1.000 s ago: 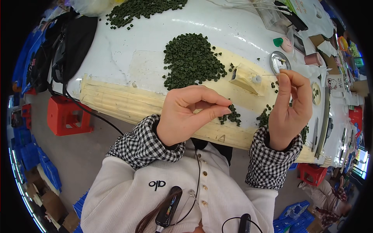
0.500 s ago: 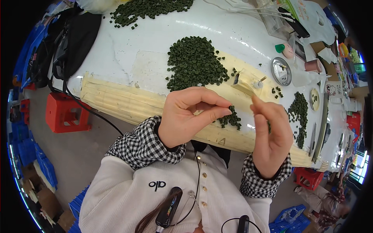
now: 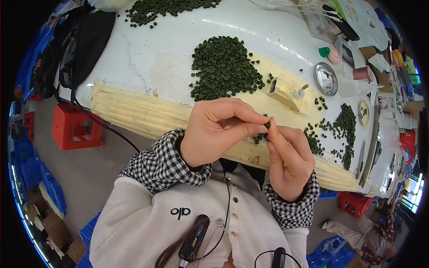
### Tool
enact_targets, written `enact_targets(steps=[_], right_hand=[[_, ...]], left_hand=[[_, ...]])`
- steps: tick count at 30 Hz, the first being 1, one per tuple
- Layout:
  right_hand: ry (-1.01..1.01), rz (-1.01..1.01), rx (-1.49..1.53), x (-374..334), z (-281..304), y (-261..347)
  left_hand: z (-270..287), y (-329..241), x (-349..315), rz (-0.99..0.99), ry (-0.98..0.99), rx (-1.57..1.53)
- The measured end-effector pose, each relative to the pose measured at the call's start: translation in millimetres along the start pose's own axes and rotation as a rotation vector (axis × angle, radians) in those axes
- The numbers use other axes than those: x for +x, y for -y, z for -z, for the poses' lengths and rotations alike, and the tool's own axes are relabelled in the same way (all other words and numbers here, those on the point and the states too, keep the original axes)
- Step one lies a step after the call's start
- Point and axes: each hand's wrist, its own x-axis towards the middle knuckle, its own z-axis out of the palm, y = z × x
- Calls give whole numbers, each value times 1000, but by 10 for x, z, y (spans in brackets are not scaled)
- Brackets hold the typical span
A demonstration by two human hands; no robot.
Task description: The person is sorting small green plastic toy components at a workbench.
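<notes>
My left hand (image 3: 214,131) pinches a small dark green round piece (image 3: 267,125) between thumb and forefinger. The fingertips of my right hand (image 3: 290,154) meet it from the other side, so both hands are closed at the piece. More small green pieces lie partly hidden behind the fingers. Beyond my left hand is a large heap of dark green cone-shaped pieces (image 3: 223,67). To the right of my right hand, a looser pile of small green pieces (image 3: 345,129) spreads over the table.
A tape-covered block with a short peg (image 3: 288,94) stands on the table (image 3: 143,49). Farther right are a round metal tin (image 3: 325,79), a pink spool (image 3: 362,74) and tweezers (image 3: 360,156). Another green heap (image 3: 165,10) lies at the far edge. A red stool (image 3: 76,127) stands at left.
My right hand has moved left and in to the piece held by my left hand, uncovering green pieces on the table at right. My left hand keeps its pinch.
</notes>
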Motion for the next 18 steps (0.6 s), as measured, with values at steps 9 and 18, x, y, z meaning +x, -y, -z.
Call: enact_targets(steps=[9,18], right_hand=[[-7,107,-61,22,-9,-88],[-24,137,-78,36,-9,-107]], left_hand=[[-1,2,-4,51,0,-36],[5,9,-2,32,1,-50]])
